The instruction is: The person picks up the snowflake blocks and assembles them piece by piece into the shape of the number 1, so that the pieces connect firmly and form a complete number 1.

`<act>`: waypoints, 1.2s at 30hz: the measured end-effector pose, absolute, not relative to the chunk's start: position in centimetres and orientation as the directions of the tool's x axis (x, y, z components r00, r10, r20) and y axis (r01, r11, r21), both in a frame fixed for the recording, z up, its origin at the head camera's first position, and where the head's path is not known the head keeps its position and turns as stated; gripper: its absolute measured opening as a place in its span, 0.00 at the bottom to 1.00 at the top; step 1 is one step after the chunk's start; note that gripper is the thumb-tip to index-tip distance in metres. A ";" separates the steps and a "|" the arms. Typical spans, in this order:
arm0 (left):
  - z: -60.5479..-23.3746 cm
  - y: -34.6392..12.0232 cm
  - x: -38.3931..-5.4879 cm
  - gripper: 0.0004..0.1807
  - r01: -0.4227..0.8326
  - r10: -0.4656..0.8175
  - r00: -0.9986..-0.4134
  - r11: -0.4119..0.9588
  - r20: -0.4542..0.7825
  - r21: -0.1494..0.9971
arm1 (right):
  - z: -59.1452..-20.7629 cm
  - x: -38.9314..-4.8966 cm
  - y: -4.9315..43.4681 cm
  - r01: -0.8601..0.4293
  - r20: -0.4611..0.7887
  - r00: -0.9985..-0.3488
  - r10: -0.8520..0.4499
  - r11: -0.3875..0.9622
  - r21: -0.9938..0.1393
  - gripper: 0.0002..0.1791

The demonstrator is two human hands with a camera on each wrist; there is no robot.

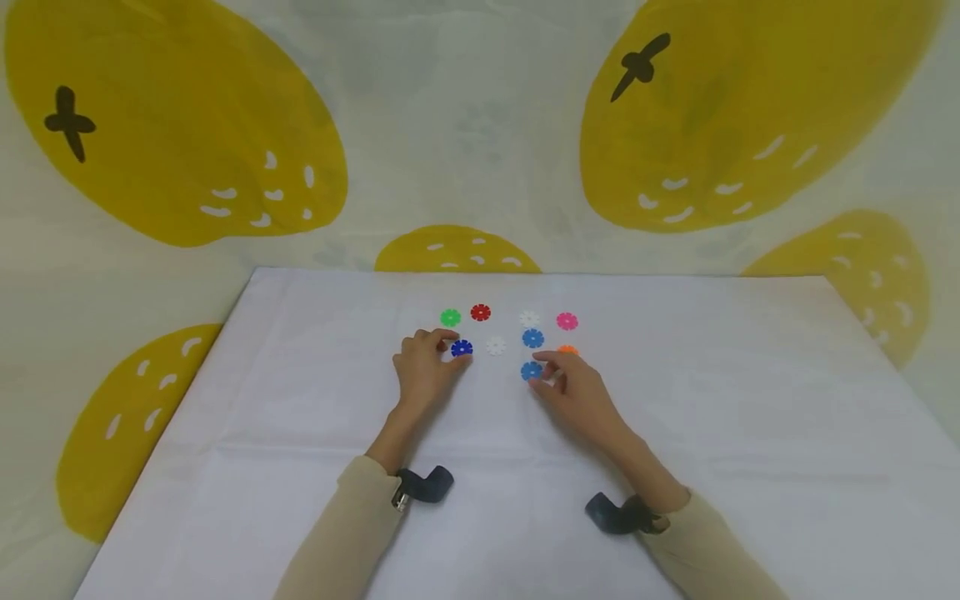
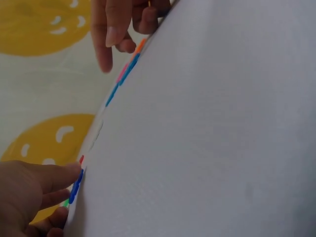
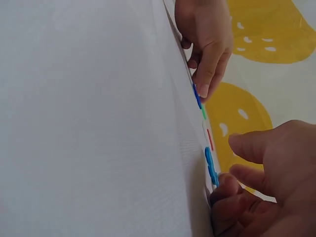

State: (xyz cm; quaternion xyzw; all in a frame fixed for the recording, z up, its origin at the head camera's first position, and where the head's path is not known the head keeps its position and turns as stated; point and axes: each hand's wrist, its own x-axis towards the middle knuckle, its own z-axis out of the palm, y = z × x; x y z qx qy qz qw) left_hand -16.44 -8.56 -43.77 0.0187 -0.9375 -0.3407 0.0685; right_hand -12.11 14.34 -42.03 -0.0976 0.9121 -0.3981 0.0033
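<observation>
My left hand [image 1: 426, 367] pinches a dark blue notched building disc [image 1: 462, 348] by its rim, thumb at the near edge and index finger at the far one. In the left wrist view the thumb lies right against this disc [image 2: 76, 186]. My right hand [image 1: 577, 396] curves loosely beside a light blue notched disc [image 1: 532, 371], thumb and index apart on either side of it. From the right wrist, the raised thumb shows a gap to the light blue disc [image 3: 209, 160], while curled fingers overlap its end. An orange disc [image 1: 567, 349] is partly hidden behind that hand.
Further notched discs lie flat on the white-covered table [image 1: 300, 517]: green [image 1: 450, 317], red [image 1: 481, 312], two white ones [image 1: 496, 346], pink [image 1: 567, 321] and another light blue disc [image 1: 532, 338]. Behind the table's far edge hangs a lemon-patterned cloth [image 1: 465, 167].
</observation>
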 end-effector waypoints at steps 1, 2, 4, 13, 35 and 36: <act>-43.9 -8.5 -16.5 0.20 0.013 -0.082 -0.989 0.771 0.120 0.637 | -42.2 -12.1 14.3 -0.172 0.073 -0.982 -0.175 0.667 -0.725 0.21; -44.1 -8.5 -16.5 0.20 0.015 -0.084 -0.988 0.775 0.126 0.632 | -42.4 -12.2 14.3 -0.171 0.076 -0.983 -0.169 0.669 -0.724 0.21; -44.2 -8.4 -16.5 0.20 0.021 -0.086 -0.986 0.777 0.140 0.630 | -42.7 -12.2 14.2 -0.165 0.083 -0.985 -0.153 0.672 -0.721 0.20; -44.3 -8.4 -16.3 0.17 0.047 -0.079 -0.982 0.777 0.171 0.628 | -43.2 -12.2 13.9 -0.091 0.062 -0.996 -0.067 0.687 -0.721 0.19; -44.6 -8.8 -16.1 0.16 0.102 -0.049 -0.977 0.743 0.205 0.662 | -43.2 -12.1 13.2 -0.103 0.108 -0.993 -0.044 0.757 -0.645 0.17; -44.6 -8.8 -16.1 0.16 0.108 -0.048 -0.976 0.740 0.213 0.663 | -43.3 -12.1 13.2 -0.108 0.112 -0.993 -0.046 0.758 -0.643 0.17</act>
